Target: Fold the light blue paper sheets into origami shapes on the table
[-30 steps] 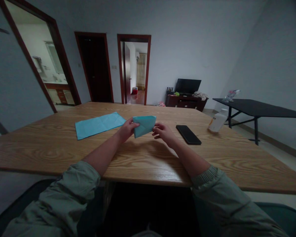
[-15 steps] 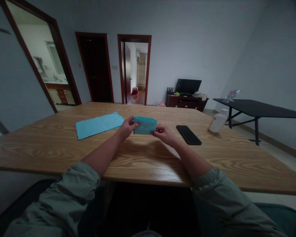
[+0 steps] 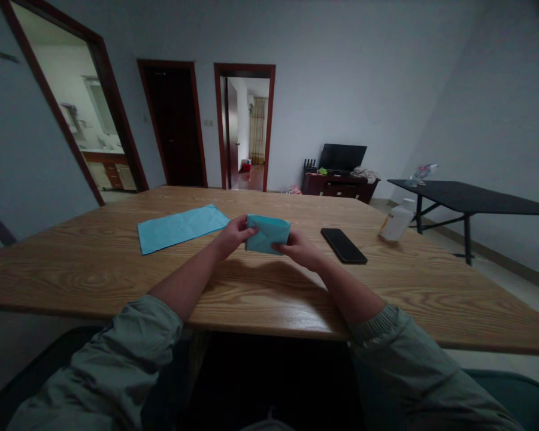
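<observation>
A small folded piece of light blue paper (image 3: 268, 234) is held up above the wooden table, with crease lines on the side facing me. My left hand (image 3: 236, 233) pinches its left edge, thumb on the near face. At the lower right corner my right hand (image 3: 297, 246) grips it, thumb in front and the other fingers behind, partly hidden. To the left, a larger creased sheet of the same light blue paper (image 3: 179, 228) lies on the table, its right end close to my left hand.
On the wooden table (image 3: 251, 293), a black phone (image 3: 344, 245) lies right of my hands. Farther right stands a white bottle (image 3: 396, 221). Beyond are a black table (image 3: 471, 196) and a television (image 3: 343, 157) on a dark cabinet (image 3: 336, 185).
The folded paper has shifted slightly right and toward me, and its face shows taller now. My right thumb has moved further onto its front. The large sheet and phone stay put.
</observation>
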